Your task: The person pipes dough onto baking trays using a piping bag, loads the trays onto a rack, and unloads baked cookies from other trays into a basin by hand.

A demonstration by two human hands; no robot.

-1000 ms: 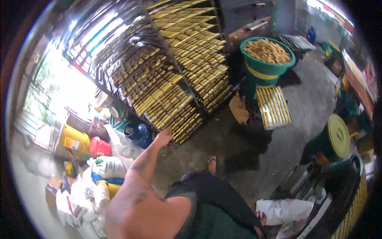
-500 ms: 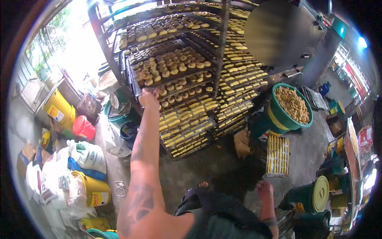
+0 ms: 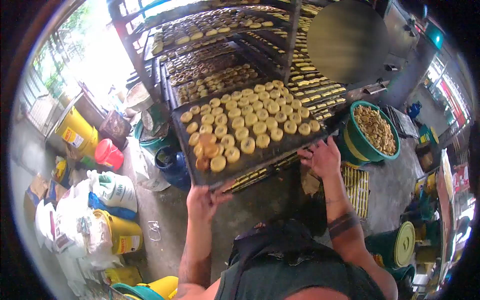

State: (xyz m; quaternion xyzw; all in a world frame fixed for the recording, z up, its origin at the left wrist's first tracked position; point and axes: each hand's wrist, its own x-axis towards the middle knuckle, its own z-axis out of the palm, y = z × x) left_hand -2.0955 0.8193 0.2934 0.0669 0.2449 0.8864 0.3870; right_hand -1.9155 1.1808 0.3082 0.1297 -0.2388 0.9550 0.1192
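A dark baking tray (image 3: 270, 150) covered with rows of round golden pastries (image 3: 250, 118) juts out of the rack toward me, its near edge tilted. At its near left corner, my left hand (image 3: 204, 201) grips the edge, thumb and fingers partly hidden by the rim. My right hand (image 3: 321, 156) is beside the near right corner, palm turned up and fingers spread; whether it touches the rim I cannot tell. A few pastries at the left corner look browner than the others.
The tall metal rack (image 3: 294, 42) holds several more trays of pastries. To the right stands a green tub (image 3: 357, 142) heaped with baked pieces, and a tray of yellow strips (image 3: 356, 192) lies on the floor. Sacks (image 3: 114, 192) and yellow buckets (image 3: 125, 232) line the left side.
The tray of round pastries has come out of the rack toward me. My left hand has moved down and nearer with its edge; my right hand has risen to the tray's right corner.
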